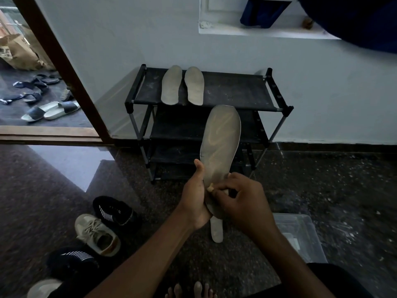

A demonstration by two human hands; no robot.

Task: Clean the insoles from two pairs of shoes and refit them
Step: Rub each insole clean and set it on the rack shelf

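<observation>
one insole (221, 136) stands toe-up in front of the rack (236, 91), held at its heel end. the left hand (194, 201) grips it, thumb lying along the left edge and fingers wrapped behind, mostly hidden. the right hand (242, 201) has its fingers pressed together, pinching a small tan piece (211, 187) against the heel area. what that piece is, i cannot tell. the insole looks thin, light and bendy, so it would likely flop if held by the heel alone. a hold nearer the middle, with fingers backing the spot being rubbed, seems safest. a shelf pair (194, 84) lies on the rack's top, a floor insole (216, 230) just below the hands, and shoes (97, 234) to the left.
</observation>
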